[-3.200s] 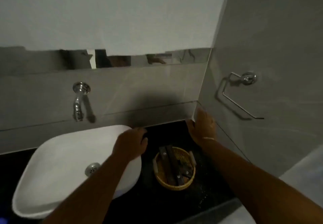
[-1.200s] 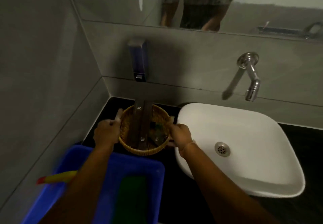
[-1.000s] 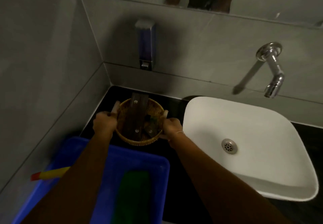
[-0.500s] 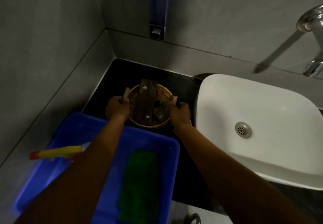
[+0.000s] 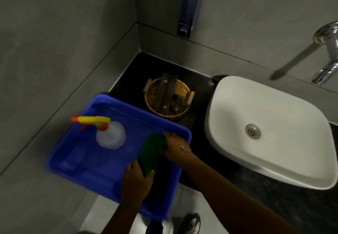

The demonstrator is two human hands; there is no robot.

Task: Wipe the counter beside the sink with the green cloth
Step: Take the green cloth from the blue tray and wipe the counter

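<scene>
Both hands close on the green cloth (image 5: 152, 153) inside the blue tub (image 5: 87, 162): the right hand (image 5: 175, 147) pinches its far end, palm down, forearm reaching in from the lower right; the left hand (image 5: 136, 180) grips the near end, fingers curled over it. A spray bottle (image 5: 109, 135) stands in the tub. Beyond lie the black counter (image 5: 199, 95), a wicker basket (image 5: 169, 98) and the white sink (image 5: 267, 129).
</scene>
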